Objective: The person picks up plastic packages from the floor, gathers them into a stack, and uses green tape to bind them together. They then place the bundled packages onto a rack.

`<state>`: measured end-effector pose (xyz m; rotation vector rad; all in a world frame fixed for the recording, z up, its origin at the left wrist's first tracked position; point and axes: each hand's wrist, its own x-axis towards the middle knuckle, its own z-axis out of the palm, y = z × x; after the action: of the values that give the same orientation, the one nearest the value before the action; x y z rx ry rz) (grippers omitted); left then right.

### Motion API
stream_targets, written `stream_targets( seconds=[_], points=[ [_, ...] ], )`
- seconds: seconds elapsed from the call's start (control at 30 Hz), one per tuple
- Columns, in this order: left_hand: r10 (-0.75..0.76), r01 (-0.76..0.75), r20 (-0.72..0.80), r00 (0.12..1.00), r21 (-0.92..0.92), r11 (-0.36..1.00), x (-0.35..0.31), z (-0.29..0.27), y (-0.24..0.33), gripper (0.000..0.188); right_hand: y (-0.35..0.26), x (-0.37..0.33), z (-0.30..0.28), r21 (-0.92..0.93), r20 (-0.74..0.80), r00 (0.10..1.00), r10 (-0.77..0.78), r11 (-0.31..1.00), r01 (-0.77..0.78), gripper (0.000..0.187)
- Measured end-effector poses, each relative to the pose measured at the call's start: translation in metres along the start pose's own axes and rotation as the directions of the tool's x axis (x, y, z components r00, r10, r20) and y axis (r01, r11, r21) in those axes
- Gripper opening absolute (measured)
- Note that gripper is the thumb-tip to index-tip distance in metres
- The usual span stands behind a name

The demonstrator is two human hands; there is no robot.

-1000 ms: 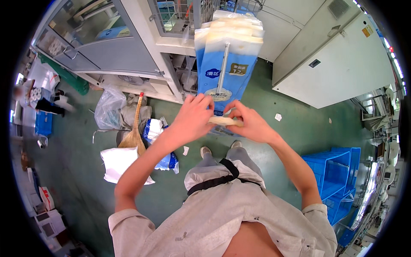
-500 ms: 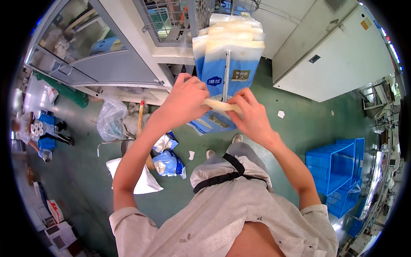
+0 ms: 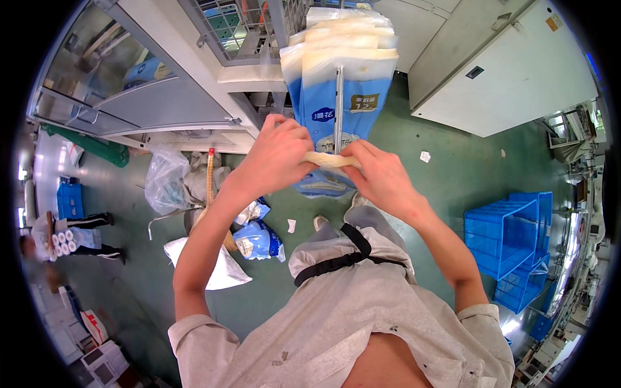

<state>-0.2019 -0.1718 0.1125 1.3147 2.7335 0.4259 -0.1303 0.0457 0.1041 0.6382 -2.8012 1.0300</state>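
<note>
Green flooring [image 3: 440, 194] spreads beneath the left hand [image 3: 277, 154] and right hand [image 3: 383, 174], which pinch opposite ends of a cream rolled band [image 3: 326, 160] before blue-and-white plastic bags [image 3: 365, 123], probably steadiest under even tension.

The band [image 3: 325, 159] spans from the left hand [image 3: 278, 154] to the right hand [image 3: 380, 171], before the bags [image 3: 349, 59]. A rod [image 3: 339, 97] runs down the bags' front. The machine [image 3: 162, 103] stands left of the bags, the cabinet [image 3: 504, 74] right. Crates [image 3: 501, 234] sit on the floor [image 3: 446, 139] at right, nearer than the cabinet. At left, the broom [image 3: 210, 169] is between a plastic bag [image 3: 163, 184] and a pack [image 3: 259, 242], with a sack [image 3: 225, 275] nearer. A scrap [image 3: 291, 226] lies right of the pack. Far left are a person [image 3: 97, 220] and rolls [image 3: 63, 244].
</note>
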Motion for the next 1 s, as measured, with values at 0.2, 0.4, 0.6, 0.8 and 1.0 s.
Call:
stream_targets(
  seconds=[0.2,0.4,0.6,0.8,1.0],
  points=[
    [0.011,-0.011,0.012,1.000,0.001,1.000,0.000,0.002,-0.002,0.018,0.003,-0.001,0.003,0.028,-0.014,1.000,-0.001,1.000,0.002,0.018],
    [0.024,-0.026,0.039,0.999,0.043,0.999,0.006,-0.001,-0.008,0.020,0.007,0.003,0.005,0.046,-0.056,0.998,-0.009,0.999,0.011,0.020],
    [0.040,-0.043,0.032,0.999,0.077,0.996,0.012,-0.003,-0.006,0.021,0.009,0.005,-0.003,0.044,0.007,1.000,0.010,0.999,-0.011,0.021],
    [0.024,-0.026,0.012,1.000,0.163,0.986,0.007,0.007,-0.006,0.019,0.011,0.004,0.004,-0.101,0.013,0.998,-0.061,0.993,0.062,0.023],
    [0.080,-0.082,0.036,0.996,0.066,0.994,0.009,0.000,-0.016,0.019,0.009,0.010,-0.005,-0.018,0.057,0.998,-0.034,0.999,0.036,0.019]
  ],
)
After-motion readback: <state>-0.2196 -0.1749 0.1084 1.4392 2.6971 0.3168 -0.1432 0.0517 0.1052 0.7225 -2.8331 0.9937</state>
